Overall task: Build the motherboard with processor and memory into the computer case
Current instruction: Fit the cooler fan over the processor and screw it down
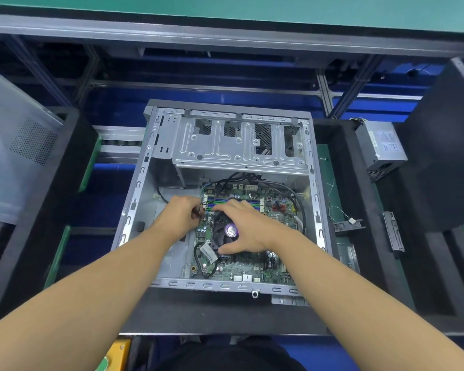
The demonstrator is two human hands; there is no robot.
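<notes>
Your motherboard (252, 266) lies flat on the floor of the open computer case (134, 210), with the cooler fan (221, 232) over the processor and the memory slots (225, 202) just beyond it. Your right hand (241, 226) spans the fan, thumb against its near edge and fingers hooked over the far edge, so it grips the cooler. Your left hand (181, 212) is curled and pinches a thin lead (204, 210) at the fan's far-left corner. Its plug is hidden under your fingertips, so I cannot tell whether it is seated. The main risk is there. If you push the plug in blind or at a tilt, you could bend the header pins or land one pin off. If you pull on the wire and not the plug, you may tear it loose. Slack left across the fan could foul the blades. Bearing down hard with the right hand may flex the board. The looped black cable (198, 261) by the near-left corner could snag your wrist.
</notes>
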